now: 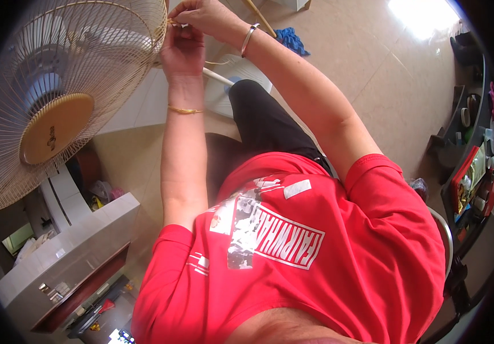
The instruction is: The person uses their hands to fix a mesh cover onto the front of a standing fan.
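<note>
A standing fan's cream wire guard (132, 63), with a tan centre badge (57, 129), fills the upper left. At its right rim, my right hand (200, 14) is closed in a pinch around a small yellowish piece (172, 22), too small to name. Just below it, my left hand (182, 50) has its palm up and fingers curled against the rim; what they hold is hidden. A pale cord (215, 63) and white pole (218, 76) show behind my wrists.
Blue cloth (291, 41) lies on the tiled floor (367, 74) near a stick (261, 16). A white base (241, 77) is behind my legs. A cluttered dark shelf (470, 172) stands right, a pale counter (80, 241) lower left.
</note>
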A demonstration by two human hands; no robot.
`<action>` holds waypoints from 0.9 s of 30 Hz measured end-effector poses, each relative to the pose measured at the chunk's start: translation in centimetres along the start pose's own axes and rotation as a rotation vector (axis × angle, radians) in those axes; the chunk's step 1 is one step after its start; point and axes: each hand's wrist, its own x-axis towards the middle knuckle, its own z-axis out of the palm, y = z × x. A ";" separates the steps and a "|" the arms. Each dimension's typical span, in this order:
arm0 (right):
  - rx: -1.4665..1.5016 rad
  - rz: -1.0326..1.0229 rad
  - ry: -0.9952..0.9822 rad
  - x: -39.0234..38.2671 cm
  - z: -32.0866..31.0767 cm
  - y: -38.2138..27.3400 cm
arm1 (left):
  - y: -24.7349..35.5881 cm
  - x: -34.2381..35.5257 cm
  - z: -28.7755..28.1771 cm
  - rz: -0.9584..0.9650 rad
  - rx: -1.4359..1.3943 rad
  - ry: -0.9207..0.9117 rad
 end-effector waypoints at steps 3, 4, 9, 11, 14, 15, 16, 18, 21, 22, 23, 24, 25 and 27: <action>0.078 -0.034 -0.043 0.2 0.0 1.1 | 0.4 0.1 -0.6 0.000 0.008 -0.035; 0.120 -0.037 -0.035 0.1 0.2 1.4 | 0.5 0.2 -0.9 -0.002 0.009 -0.033; 0.146 0.058 -0.003 -0.4 -0.1 1.3 | 0.5 0.0 -0.6 -0.035 -0.013 -0.085; 0.123 0.032 -0.029 -0.4 0.0 1.1 | 0.6 0.0 -0.6 -0.032 -0.023 -0.089; 0.080 0.004 -0.007 -0.5 -0.2 1.0 | 0.8 0.1 -1.1 -0.036 -0.026 -0.090; 0.080 0.004 -0.008 -0.4 -0.1 0.9 | 0.9 0.2 -1.2 -0.047 -0.018 -0.087; 0.101 -0.008 -0.027 -0.3 0.1 0.7 | 0.9 0.3 -1.3 -0.047 -0.018 -0.086; 0.122 -0.018 -0.047 -0.3 0.1 0.4 | 0.8 0.5 -1.4 -0.055 -0.032 -0.087; 0.106 0.005 -0.049 -0.7 0.5 -0.8 | 1.4 0.5 -2.1 -0.042 -0.039 -0.156; 0.138 0.006 -0.017 -0.7 0.4 -1.0 | 1.2 0.4 -1.5 -0.045 -0.041 -0.156; 0.171 0.007 0.014 -0.8 0.3 -1.1 | 0.9 0.2 -1.0 -0.043 -0.026 -0.119; 0.170 0.008 0.016 -0.5 0.2 -0.9 | 0.8 0.1 -0.5 -0.041 -0.012 -0.083; 0.138 -0.023 -0.036 -0.2 0.1 -0.8 | 0.7 0.1 -0.4 -0.041 -0.012 -0.083; 0.104 -0.054 -0.087 0.4 -0.5 -0.5 | 0.7 0.1 -0.2 -0.074 -0.042 -0.152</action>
